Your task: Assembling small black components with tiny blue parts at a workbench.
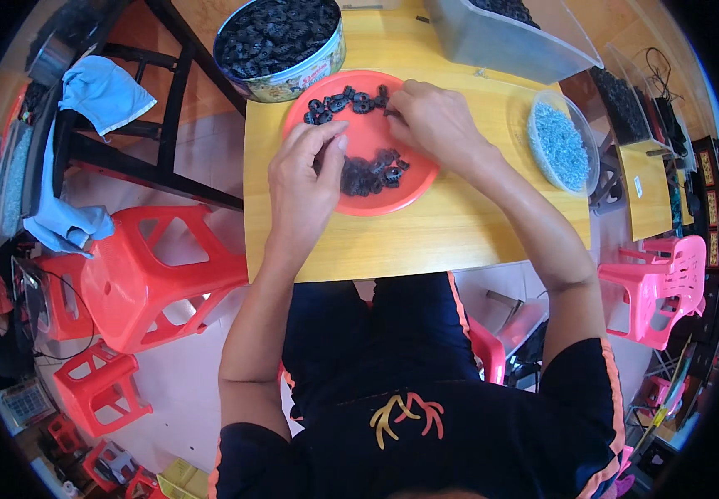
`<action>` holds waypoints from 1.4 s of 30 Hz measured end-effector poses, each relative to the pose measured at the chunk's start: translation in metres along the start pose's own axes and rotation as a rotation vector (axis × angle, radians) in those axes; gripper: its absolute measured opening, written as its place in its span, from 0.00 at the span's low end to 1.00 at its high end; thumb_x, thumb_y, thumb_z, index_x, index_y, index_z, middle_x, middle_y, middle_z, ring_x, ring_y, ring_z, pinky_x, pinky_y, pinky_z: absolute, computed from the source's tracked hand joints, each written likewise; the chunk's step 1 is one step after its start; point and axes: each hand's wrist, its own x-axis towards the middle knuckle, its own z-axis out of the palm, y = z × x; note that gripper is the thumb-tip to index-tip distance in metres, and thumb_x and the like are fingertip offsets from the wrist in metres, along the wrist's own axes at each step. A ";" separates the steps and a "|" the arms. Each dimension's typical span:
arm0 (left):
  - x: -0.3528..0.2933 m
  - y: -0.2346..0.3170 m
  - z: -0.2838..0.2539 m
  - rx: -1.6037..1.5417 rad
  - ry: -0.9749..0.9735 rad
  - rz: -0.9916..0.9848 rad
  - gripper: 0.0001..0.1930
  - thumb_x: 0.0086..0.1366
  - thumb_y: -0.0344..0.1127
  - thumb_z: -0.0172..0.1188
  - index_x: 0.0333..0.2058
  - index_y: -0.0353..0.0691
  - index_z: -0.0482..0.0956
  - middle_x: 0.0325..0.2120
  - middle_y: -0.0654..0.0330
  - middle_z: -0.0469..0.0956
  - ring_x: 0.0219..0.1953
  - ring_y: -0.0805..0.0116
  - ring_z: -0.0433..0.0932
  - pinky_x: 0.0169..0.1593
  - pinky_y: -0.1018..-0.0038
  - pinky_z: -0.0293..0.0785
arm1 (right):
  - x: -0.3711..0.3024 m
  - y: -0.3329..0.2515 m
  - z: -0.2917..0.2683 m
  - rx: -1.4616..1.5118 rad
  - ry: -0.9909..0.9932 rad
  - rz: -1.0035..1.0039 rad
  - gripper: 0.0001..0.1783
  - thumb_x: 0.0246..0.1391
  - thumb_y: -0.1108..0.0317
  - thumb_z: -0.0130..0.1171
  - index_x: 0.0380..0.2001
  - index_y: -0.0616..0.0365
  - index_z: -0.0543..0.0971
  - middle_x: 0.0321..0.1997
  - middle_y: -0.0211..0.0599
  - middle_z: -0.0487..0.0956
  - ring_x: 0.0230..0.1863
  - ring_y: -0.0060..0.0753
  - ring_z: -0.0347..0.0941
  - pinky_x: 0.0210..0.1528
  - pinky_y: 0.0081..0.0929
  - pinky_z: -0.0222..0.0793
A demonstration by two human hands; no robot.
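Observation:
On the yellow table sits a round red plate (368, 137) with small black plastic parts (364, 101) along its far side. Another pile of black parts (368, 176), partly blurred, lies at its near side. Over the plate's left edge my left hand (303, 170) is curled, thumb and forefinger close together; something dark shows between them, too hidden to name. At the plate's right side my right hand (430, 121) pinches a small black plastic part (389, 111), mostly covered by the fingertips.
A round tin (322, 66) heaped with black parts stands behind the plate. A grey plastic bin (513, 50) holds more at the back right. A clear tub (561, 145) of small blue pieces sits at the right edge. Red stools (139, 283) stand left, a pink chair (659, 287) right.

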 end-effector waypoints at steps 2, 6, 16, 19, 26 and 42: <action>0.001 -0.002 0.001 -0.034 0.044 -0.010 0.08 0.60 0.26 0.59 0.38 0.34 0.80 0.28 0.56 0.76 0.27 0.69 0.75 0.33 0.75 0.71 | -0.005 -0.001 -0.002 0.263 0.147 -0.056 0.10 0.49 0.67 0.58 0.32 0.62 0.80 0.30 0.43 0.77 0.31 0.38 0.77 0.36 0.32 0.74; 0.001 0.010 0.004 -0.078 0.050 0.051 0.09 0.59 0.26 0.60 0.39 0.34 0.80 0.29 0.57 0.76 0.27 0.70 0.76 0.33 0.77 0.72 | -0.020 -0.013 -0.009 0.897 0.045 0.132 0.10 0.53 0.69 0.60 0.37 0.63 0.80 0.28 0.34 0.77 0.29 0.25 0.73 0.33 0.23 0.71; -0.011 0.027 0.006 -0.204 0.017 0.198 0.10 0.56 0.22 0.63 0.38 0.35 0.78 0.31 0.58 0.76 0.29 0.72 0.77 0.31 0.77 0.73 | -0.049 -0.036 -0.025 1.504 0.052 0.216 0.09 0.56 0.71 0.60 0.40 0.63 0.78 0.31 0.26 0.78 0.31 0.12 0.70 0.35 0.15 0.69; -0.014 0.035 0.008 -0.264 0.013 0.211 0.11 0.55 0.19 0.62 0.38 0.34 0.78 0.31 0.57 0.76 0.30 0.71 0.77 0.32 0.77 0.72 | -0.056 -0.035 -0.025 1.426 0.170 0.142 0.08 0.55 0.73 0.60 0.38 0.63 0.78 0.31 0.28 0.78 0.31 0.14 0.71 0.34 0.15 0.69; -0.033 0.036 0.019 -0.281 0.030 0.108 0.12 0.57 0.17 0.59 0.40 0.32 0.79 0.31 0.57 0.78 0.34 0.70 0.77 0.39 0.78 0.74 | -0.078 -0.047 -0.034 1.204 0.309 0.124 0.08 0.55 0.76 0.59 0.39 0.63 0.78 0.33 0.32 0.76 0.34 0.17 0.72 0.34 0.17 0.68; -0.035 0.065 0.034 -0.419 -0.197 -0.243 0.09 0.62 0.24 0.58 0.42 0.32 0.76 0.33 0.60 0.78 0.32 0.76 0.76 0.36 0.82 0.71 | -0.127 0.056 -0.076 0.658 0.451 0.220 0.05 0.54 0.72 0.59 0.34 0.60 0.80 0.32 0.36 0.78 0.31 0.31 0.76 0.29 0.23 0.72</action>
